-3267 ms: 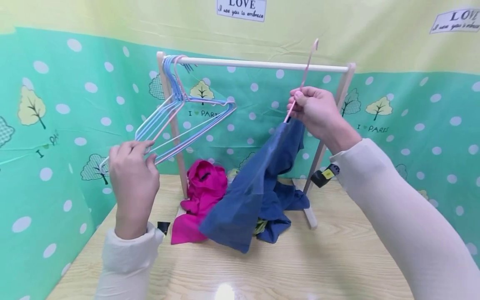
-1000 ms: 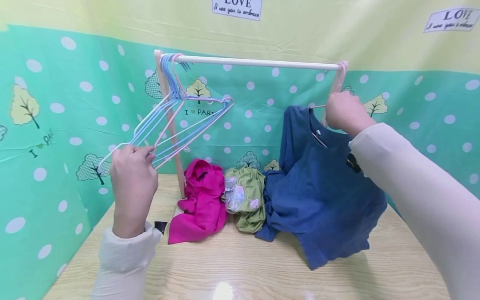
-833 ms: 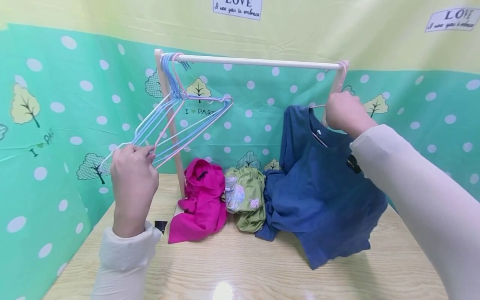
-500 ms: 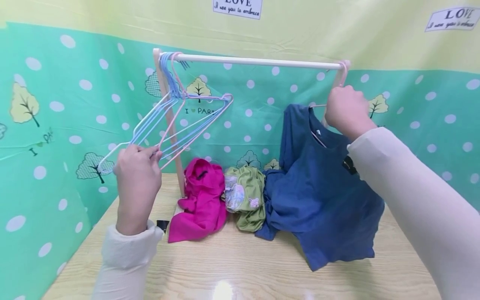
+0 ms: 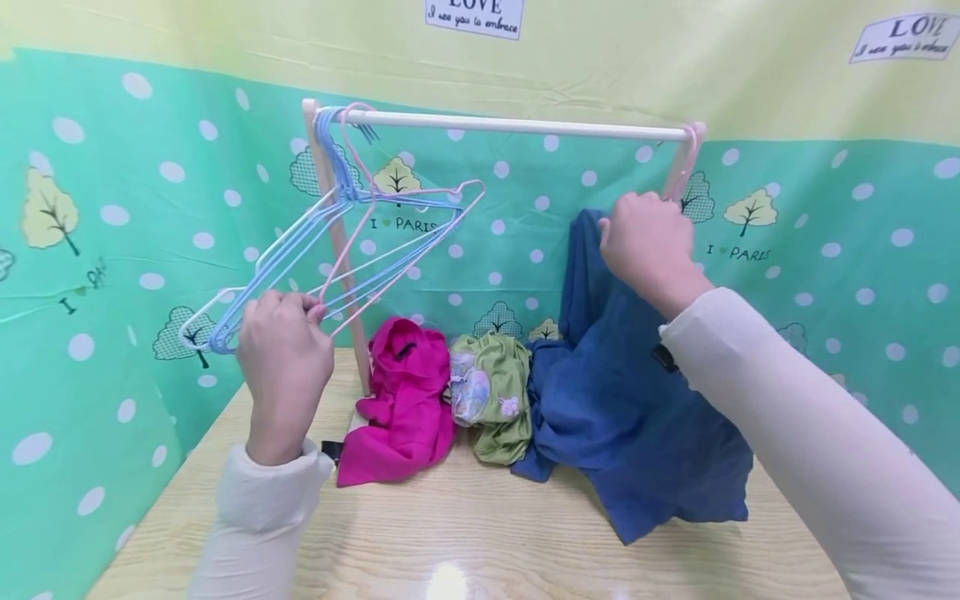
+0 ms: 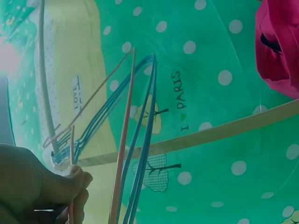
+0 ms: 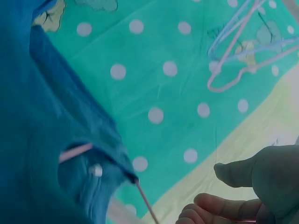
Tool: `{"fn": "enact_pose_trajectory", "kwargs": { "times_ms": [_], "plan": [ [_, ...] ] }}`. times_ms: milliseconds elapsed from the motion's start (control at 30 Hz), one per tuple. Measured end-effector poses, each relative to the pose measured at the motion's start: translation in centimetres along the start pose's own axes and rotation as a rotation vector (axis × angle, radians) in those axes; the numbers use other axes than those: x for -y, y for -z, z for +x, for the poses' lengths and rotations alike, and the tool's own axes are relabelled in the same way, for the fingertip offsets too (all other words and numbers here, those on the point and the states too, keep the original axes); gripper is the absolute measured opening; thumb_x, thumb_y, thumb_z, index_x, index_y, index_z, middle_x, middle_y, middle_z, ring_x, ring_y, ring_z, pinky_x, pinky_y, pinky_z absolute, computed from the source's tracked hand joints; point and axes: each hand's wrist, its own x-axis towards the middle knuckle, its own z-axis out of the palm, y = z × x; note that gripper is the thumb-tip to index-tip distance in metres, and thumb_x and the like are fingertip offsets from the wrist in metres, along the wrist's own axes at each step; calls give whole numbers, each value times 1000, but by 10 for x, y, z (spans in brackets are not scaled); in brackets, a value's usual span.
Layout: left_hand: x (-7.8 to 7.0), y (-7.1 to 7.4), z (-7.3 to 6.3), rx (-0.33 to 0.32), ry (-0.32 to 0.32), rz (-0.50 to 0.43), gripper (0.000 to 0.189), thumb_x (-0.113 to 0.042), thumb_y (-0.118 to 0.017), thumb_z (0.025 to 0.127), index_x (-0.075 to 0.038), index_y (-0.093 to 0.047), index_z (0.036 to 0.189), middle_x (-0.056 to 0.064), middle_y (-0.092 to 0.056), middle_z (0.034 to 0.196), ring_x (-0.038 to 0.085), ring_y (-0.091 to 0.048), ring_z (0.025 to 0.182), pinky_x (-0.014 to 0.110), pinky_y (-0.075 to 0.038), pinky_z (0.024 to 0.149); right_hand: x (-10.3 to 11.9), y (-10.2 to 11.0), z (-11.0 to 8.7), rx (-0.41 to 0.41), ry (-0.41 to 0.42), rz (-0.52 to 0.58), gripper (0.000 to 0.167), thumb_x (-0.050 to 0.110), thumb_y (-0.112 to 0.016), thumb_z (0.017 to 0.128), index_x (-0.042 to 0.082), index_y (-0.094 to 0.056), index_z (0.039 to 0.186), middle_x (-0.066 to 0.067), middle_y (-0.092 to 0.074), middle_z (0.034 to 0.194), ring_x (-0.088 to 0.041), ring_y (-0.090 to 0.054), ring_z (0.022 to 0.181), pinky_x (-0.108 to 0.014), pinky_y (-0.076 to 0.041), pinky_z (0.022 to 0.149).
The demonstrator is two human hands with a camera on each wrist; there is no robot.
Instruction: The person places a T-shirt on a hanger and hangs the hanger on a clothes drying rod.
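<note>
The left hand (image 5: pixel 288 358) pinches a pink hanger (image 6: pixel 122 135) beside blue hangers (image 5: pixel 342 171) at the left end of the white rail (image 5: pixel 517 125). The right hand (image 5: pixel 651 248), thumb parted from bent fingers, appears to grip nothing, though its wrist view is dim. Near it, a navy shirt (image 5: pixel 652 417) hangs on a second hanger (image 7: pixel 147 201) at the rail's right end. Magenta (image 5: pixel 408 408) and green garments (image 5: pixel 498 375) lie crumpled on the desk (image 5: pixel 375 542).

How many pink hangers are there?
2: the left pink hanger at the left end of the rack, pinched by the left hand, and the right pink hanger at the right end, carrying the blue shirt. Others could be hidden.
</note>
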Motion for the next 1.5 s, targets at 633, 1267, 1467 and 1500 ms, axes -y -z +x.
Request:
{"fn": "enact_pose_trajectory", "kwargs": {
  "times_ms": [633,1267,1467,1500],
  "plan": [
    [-5,8,-4,-14,-72,-48,8,2,-66,94,8,-72,93,22,-64,91,41,-52,87,55,-45,75,46,-74,-9,129,-10,166,39,33,-54,106,6,-63,79,-15,-60,75,-33,-63,67,-45,-52,55],
    [-3,13,-2,430,-99,51,9,-9,-70,95,-2,-75,96,14,-66,95,33,-59,84,39,-47,57,78,-199,-39,471,119,440,49,32,-50,109,1,-52,147,-24,-64,130,-38,-64,114,-48,-51,96],
    [-1,11,-1,413,-100,60,9,-9,-70,95,-2,-76,96,13,-68,94,32,-60,83,39,-47,56,77,-215,-43,587,245,554,42,24,-53,107,3,-57,144,-19,-62,138,-34,-60,125,-42,-50,97],
    [0,11,-1,409,-99,60,9,-9,-70,95,-2,-76,96,13,-69,94,32,-60,82,38,-47,55,78,-216,-45,571,224,579,36,22,-56,106,2,-64,135,-18,-67,129,-33,-65,113,-41,-52,88]
  ]
}}
